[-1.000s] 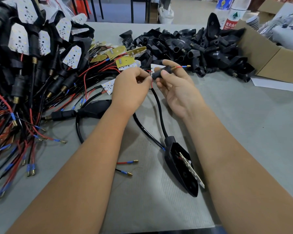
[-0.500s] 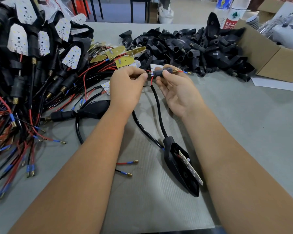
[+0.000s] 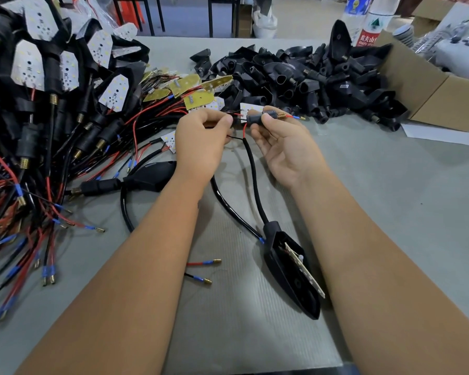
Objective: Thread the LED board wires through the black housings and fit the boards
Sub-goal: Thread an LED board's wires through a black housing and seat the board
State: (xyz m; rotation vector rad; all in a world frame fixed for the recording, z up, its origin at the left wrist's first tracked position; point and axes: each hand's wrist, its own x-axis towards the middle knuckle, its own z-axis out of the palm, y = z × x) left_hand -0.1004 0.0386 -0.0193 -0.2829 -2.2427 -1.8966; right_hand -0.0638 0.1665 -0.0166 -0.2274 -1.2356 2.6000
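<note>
The right hand's (image 3: 282, 142) fingers (image 3: 268, 121) are pinching a small black stem fitting (image 3: 257, 117), wire tips (image 3: 295, 117) emerging beyond it. The left hand's (image 3: 201, 142) curled fingers are pinching the red and black wires (image 3: 237, 115) entering it. A sleeved cable (image 3: 255, 182) is running down to a black housing (image 3: 287, 274) holding an LED board (image 3: 305, 272), lying on the bench (image 3: 390, 185) between the forearms.

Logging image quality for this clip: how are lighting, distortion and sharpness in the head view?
Head view: even, soft light with faint shadows under the forearms; wide-angle bending stretches the edges and enlarges the arms; the black stem held by the right hand and the wires at the left hand are reasonably sharp; the bottle label at the far edge is soft.
</note>
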